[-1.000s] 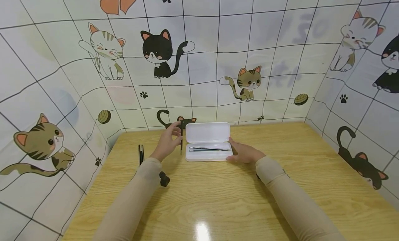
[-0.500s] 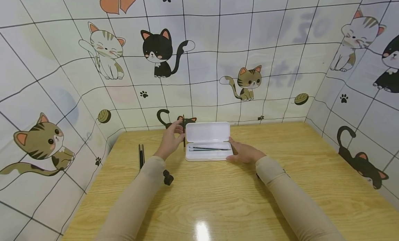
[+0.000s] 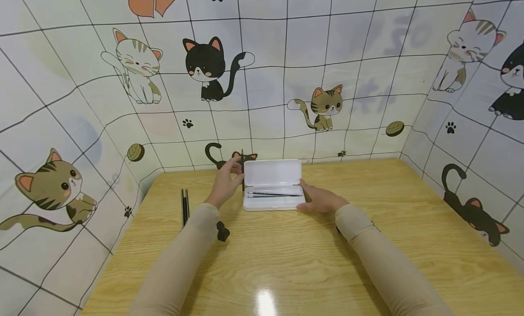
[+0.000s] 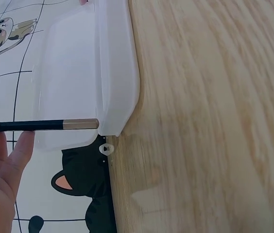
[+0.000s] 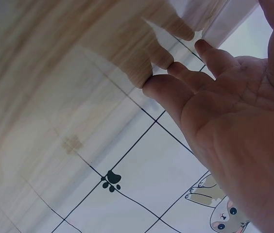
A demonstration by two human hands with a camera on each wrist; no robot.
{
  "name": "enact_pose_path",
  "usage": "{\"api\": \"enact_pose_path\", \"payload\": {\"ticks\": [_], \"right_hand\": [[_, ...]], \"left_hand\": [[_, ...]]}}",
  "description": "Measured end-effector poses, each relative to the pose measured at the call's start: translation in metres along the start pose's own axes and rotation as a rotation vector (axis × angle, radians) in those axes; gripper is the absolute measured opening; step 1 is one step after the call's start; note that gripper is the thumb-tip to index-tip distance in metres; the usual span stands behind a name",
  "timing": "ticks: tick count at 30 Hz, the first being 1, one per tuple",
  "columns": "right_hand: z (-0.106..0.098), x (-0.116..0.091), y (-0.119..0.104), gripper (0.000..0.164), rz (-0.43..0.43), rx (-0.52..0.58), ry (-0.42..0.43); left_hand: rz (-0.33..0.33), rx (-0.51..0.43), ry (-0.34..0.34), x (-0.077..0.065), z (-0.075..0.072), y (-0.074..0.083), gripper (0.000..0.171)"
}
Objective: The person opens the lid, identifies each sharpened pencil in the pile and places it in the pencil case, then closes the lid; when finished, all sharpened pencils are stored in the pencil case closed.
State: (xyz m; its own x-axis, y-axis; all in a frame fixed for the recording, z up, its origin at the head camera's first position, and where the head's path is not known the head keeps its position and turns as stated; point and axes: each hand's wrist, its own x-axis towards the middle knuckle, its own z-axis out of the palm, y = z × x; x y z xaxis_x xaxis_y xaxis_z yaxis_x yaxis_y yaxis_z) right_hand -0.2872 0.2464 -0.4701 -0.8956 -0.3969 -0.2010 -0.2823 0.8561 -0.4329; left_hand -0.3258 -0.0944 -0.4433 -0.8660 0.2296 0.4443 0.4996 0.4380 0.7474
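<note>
A white pencil case (image 3: 274,206) lies with its lid (image 3: 273,172) raised at the back. Several slim pencils (image 3: 270,194) rest lengthwise inside it. My left hand (image 3: 224,182) pinches a black pencil (image 4: 35,125) between thumb and fingertips, just left of the case. In the head view this pencil stands upright, its tapered end up. Its tan lower end appears close to the case's left end in the left wrist view; contact cannot be told. My right hand (image 3: 321,199) grips the case's right end, thumb at the front and fingers toward the back.
Black sticks (image 3: 185,207) lie on the wooden table (image 3: 286,257) at the left, partly behind the left sleeve. Small black blocks (image 3: 223,232) sit beside that forearm. A dark thing shows partly under the right sleeve. A cat-patterned wall covering (image 3: 270,93) borders the table.
My left hand has moved slightly right with the black pencil, bringing it up and beside the case's left edge. The right hand and the case stay in place.
</note>
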Motion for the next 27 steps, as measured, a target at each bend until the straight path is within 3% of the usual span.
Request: {"api": "enact_pose_path", "payload": {"ticks": [16,27], "right_hand": [[0.000,0.002,-0.001,0.102,0.010,0.016,-0.008],[0.001,0.002,0.002,0.102,0.011,0.015,-0.006]], "left_hand": [[-0.037,-0.035,0.007,0.003,0.009,-0.007,0.055],[-0.011,-0.017,0.016,0.004,0.019,-0.012,0.055]]}}
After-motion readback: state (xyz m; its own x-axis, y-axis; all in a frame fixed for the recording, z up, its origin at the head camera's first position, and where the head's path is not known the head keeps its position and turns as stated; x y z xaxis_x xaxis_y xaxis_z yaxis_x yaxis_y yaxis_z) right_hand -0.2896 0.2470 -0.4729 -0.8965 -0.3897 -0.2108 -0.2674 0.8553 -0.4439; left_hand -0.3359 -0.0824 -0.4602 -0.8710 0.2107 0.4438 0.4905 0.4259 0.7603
